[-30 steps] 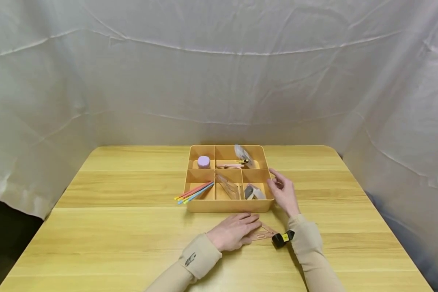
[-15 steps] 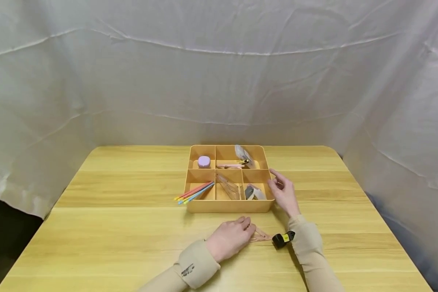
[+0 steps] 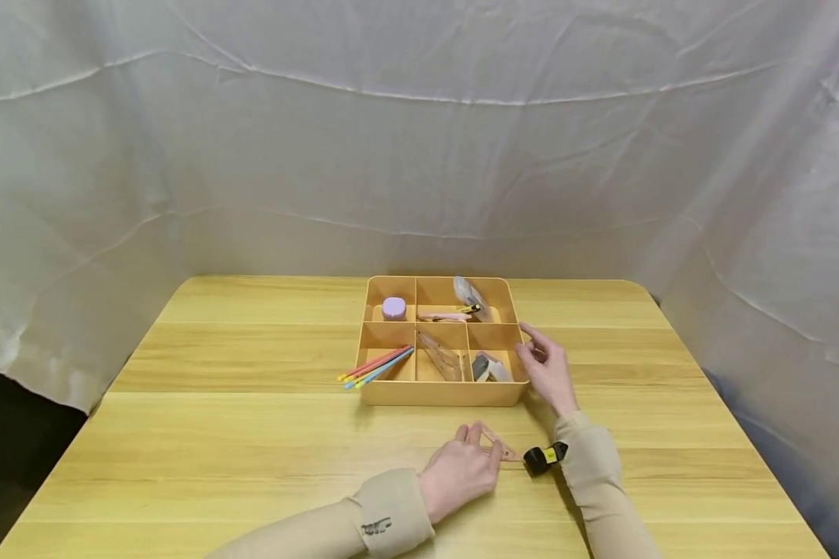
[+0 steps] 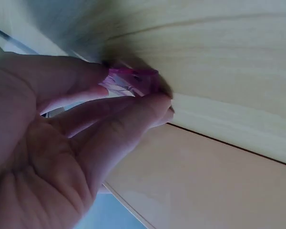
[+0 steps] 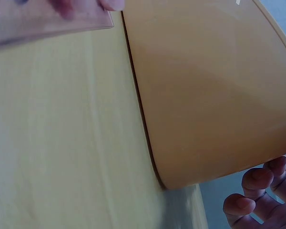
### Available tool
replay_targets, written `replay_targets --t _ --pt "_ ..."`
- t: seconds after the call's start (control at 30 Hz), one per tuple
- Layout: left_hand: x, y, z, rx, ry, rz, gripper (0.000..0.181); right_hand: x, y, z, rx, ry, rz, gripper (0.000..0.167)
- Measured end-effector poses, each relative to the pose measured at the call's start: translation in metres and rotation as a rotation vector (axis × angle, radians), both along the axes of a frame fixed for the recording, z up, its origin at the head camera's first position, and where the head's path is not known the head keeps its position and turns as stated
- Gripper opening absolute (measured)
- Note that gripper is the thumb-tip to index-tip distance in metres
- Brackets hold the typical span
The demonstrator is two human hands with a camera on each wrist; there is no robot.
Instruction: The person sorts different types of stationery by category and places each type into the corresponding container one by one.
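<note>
A clear pinkish set square (image 3: 501,448) lies partly under my left hand (image 3: 459,471), in front of the organizer box. In the left wrist view the thumb and fingers (image 4: 128,119) pinch its edge. The orange organizer box (image 3: 442,394) has several compartments. Beside its right wall is my right hand (image 3: 548,373), index finger and thumb spread against the rim. Seen from the right wrist, loosely bent fingers (image 5: 257,179) are at the box's lower side; whether they press it is hard to tell.
Pencils (image 3: 377,366) overhang the box's front left. Inside are a lilac case (image 3: 394,308), another clear set square (image 3: 439,355), grey and white items (image 3: 491,369), and a bagged item (image 3: 471,293). A black object with a yellow label (image 3: 544,458) is by the right sleeve.
My left hand has gone from lying flat over the set square to pinching it with bent fingers, shifting slightly toward me. The right hand stays against the box.
</note>
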State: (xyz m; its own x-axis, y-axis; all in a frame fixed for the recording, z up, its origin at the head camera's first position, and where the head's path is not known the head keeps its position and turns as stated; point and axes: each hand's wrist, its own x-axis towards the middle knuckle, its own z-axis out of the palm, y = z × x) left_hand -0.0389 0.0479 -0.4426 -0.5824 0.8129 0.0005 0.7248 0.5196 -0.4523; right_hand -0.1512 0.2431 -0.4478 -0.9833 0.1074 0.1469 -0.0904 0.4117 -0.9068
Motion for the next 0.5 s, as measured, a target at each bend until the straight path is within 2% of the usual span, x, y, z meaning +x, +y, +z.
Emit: replay_targets --t 0.17,0.37,0.5 --pt "0.0022 0.0023 0.0007 -0.02 0.011 -0.014 0.034 0.0004 0.0 0.0011 -0.005 0.007 0.007 0.044" --pt "0.0049 0.0041 0.0006 -0.002 -0.001 0.006 0.036 0.0002 0.0003 0.0029 -0.015 0.006 0.013 0.044" --pt "0.0047 0.004 -0.0006 0.01 0.024 -0.004 0.035 0.0011 0.0 0.0038 -0.017 0.008 0.01 0.043"
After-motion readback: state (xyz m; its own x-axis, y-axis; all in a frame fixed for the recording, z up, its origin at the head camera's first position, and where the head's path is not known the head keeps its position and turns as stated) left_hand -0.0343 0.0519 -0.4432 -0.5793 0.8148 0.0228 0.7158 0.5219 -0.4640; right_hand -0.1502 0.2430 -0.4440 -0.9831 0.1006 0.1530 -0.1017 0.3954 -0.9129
